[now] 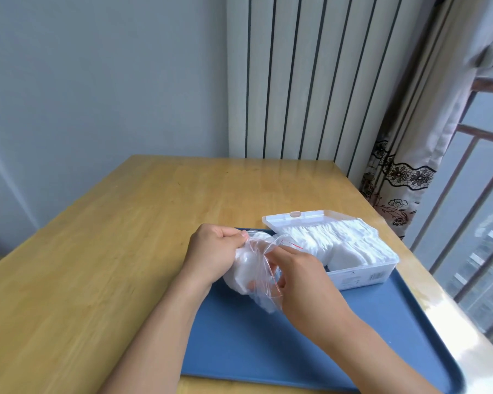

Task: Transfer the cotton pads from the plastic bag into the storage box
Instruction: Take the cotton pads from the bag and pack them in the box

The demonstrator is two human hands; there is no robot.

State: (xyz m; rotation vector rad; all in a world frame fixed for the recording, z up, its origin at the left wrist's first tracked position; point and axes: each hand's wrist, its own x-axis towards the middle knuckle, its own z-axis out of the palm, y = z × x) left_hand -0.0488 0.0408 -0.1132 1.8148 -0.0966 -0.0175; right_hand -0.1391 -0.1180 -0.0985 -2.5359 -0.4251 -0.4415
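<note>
Right hand (299, 275) fingers hidden inside plastic bag (261, 268).

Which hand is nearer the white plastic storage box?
Right. The right hand, gripping the clear plastic bag, sits just beside the near left corner of the white plastic storage box; the left hand grips the bag's far side, farther left.

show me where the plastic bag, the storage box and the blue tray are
plastic bag (264, 275), head view, on the clear film between the hands
storage box (362, 275), head view, on its labelled front wall
blue tray (268, 345), head view, on its bare floor between the forearms
</note>
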